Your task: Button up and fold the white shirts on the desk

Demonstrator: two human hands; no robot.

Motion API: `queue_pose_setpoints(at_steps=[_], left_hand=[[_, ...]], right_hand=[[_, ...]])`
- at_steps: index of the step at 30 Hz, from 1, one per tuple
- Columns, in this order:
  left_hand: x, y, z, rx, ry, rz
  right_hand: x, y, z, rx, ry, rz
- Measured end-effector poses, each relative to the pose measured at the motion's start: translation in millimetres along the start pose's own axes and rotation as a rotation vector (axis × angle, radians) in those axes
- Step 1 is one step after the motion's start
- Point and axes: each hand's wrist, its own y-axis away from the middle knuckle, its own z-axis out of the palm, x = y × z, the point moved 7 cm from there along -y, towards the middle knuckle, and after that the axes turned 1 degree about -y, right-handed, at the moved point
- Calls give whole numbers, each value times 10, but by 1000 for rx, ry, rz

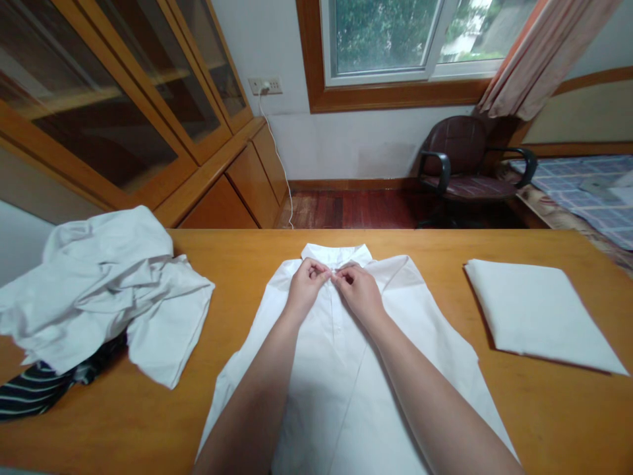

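A white shirt (pixel 336 389) lies front-up on a wooden table (pixel 534 402), its lower part nearest the wearer; to the left, dark striped fabric (pixel 37 394) pokes from beneath a crumpled white garment (pixel 103 264), while a folded white cloth (pixel 537 310) rests well apart at right. Farther up, the left hand (pixel 307 280) and right hand (pixel 360 284) meet just below the collar (pixel 339 254), fingers curled, thumbs and fingertips pinching the shirt's front. Beyond the table stands an armchair (pixel 459 158) near a window (pixel 383 39).
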Motion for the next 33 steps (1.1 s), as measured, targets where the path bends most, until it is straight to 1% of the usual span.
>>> queue_pose_setpoints(at_steps=[9, 33], left_hand=[[12, 11, -12, 12, -23, -30], [9, 8, -26, 29, -17, -26]], right_hand=[[5, -11, 15, -31, 6, -25], [-7, 9, -10, 11, 36, -49]])
